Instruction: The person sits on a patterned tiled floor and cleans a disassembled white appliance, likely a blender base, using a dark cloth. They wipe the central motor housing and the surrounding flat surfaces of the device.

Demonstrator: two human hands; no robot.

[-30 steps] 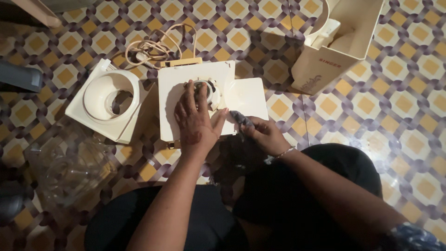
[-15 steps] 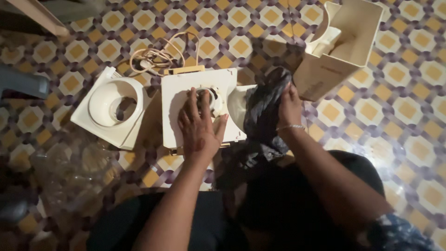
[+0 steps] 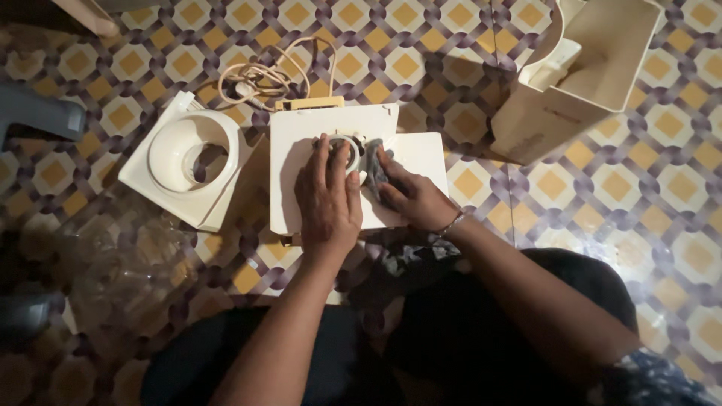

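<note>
Three cream appliance parts lie on the floor; the left hand (image 3: pixel 329 197) lies flat, grip released, on the square base (image 3: pixel 331 128), the right hand (image 3: pixel 410 194) clenches one dark cloth (image 3: pixel 374 167)

Left hand (image 3: pixel 328 197) flat on white base (image 3: pixel 301 165); right hand (image 3: pixel 406 192) presses dark cloth (image 3: pixel 374 169) (bunched).

I've brought my right hand (image 3: pixel 410 192) down from beside the box; it now presses the dark cloth (image 3: pixel 374 171) against the cream base (image 3: pixel 301 203).

left hand (image 3: pixel 329 197) flat, fingers spread; right hand (image 3: pixel 407 192) curled, pressing.
</note>
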